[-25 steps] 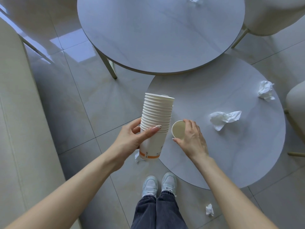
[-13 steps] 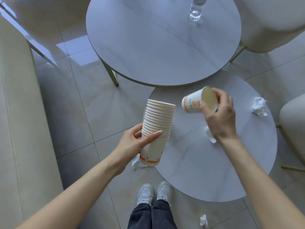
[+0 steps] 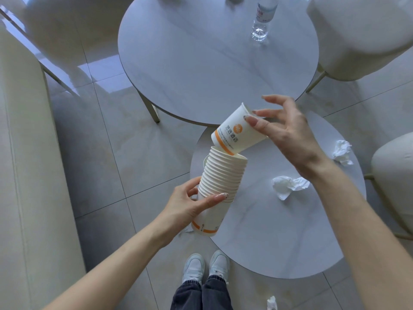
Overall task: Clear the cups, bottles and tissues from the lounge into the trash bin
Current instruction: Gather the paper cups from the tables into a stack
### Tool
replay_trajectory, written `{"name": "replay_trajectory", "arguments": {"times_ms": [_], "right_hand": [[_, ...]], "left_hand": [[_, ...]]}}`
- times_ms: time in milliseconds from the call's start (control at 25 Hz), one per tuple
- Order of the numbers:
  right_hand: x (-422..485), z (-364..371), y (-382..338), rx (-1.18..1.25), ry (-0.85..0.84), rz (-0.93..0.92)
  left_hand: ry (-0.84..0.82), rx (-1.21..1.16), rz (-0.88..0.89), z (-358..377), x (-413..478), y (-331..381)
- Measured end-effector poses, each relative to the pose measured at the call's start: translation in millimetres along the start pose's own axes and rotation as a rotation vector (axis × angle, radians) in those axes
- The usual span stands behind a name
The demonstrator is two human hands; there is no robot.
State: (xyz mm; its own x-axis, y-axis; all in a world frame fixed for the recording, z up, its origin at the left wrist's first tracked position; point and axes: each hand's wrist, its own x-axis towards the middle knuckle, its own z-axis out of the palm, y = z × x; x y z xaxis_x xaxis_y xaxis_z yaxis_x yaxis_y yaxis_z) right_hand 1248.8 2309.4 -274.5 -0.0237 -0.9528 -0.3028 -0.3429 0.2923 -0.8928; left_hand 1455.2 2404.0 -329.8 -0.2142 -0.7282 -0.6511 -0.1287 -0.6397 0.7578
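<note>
Bright soft daylight, window glare on glossy floor tiles (image 3: 98, 70), wide-angle edge bending

Low round surface (image 3: 279, 242): crumpled tissue (image 3: 288, 185) near centre, second tissue (image 3: 342, 152) at its 2 o'clock edge. Taller surface (image 3: 201, 63) carries a bottle (image 3: 261, 25) at 2 o'clock. Floor (image 3: 107, 153): stray tissue (image 3: 272, 303) at 6.

1. Round table (image 3: 201, 63), grey marbled top, slanted pale legs; the taller of 2
2. Lower round table (image 3: 279, 238), same grey top, far edge tucked under the taller one's rim, right in front of me
3. Cream upholstered chair (image 3: 357, 30), far right, beside the taller table, thin leg showing
4. 2nd cream chair (image 3: 394, 175), right edge, beside the lower table
5. Cream sofa (image 3: 22, 175) along my left, seams stitched down it
6. Glossy beige floor tiles (image 3: 100, 153), dark grout lines
7. My 2 white sneakers (image 3: 193, 268), side by side, toes at the lower table's near edge
8. My dark blue jeans (image 3: 201, 297)
</note>
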Motion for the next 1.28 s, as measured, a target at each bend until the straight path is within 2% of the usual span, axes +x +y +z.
{"name": "replay_trajectory", "arguments": {"times_ms": [240, 440, 600, 680, 800, 880, 1040, 1160, 1280], "right_hand": [[3.4, -0.6, -1.6, -0.005, -0.122, 0.058], [2.9, 21.7, 9.2, 0.001, -0.310, 0.171], [9.3, 40.8, 25.4, 0.051, -0.341, 0.223], [18.3, 49.9, 37.4, 0.138, -0.291, 0.248], [34.0, 65.6, 65.7, 0.244, -0.059, 0.303], [39.9, 77.0, 90.6, 0.062, -0.007, 0.305], [40.8, 114.4, 129.4, -0.445, -0.148, 0.155], [40.3, 136.8, 145.7, -0.635, -0.153, 0.110], [41.0, 147.2, 154.9, -0.714, -0.072, 0.077]], "left_hand": [[0.023, -0.003, 0.012, -3.3, 4.5, 2.1], [0.013, 0.006, 0.009, -5.1, 13.2, -0.1], [0.016, -0.016, -0.024, -13.6, 19.2, -7.9], [0.034, -0.035, -0.046, -20.3, 22.5, -10.4], [0.075, -0.057, -0.060, -32.9, 31.1, -10.5], [0.085, -0.060, -0.063, -39.5, 36.5, -9.1], [0.095, -0.070, -0.070, -52.3, 41.9, -12.0], [0.110, -0.056, -0.085, -62.2, 40.8, -19.7], [0.143, -0.056, -0.102, -69.5, 38.1, -26.2]]}}
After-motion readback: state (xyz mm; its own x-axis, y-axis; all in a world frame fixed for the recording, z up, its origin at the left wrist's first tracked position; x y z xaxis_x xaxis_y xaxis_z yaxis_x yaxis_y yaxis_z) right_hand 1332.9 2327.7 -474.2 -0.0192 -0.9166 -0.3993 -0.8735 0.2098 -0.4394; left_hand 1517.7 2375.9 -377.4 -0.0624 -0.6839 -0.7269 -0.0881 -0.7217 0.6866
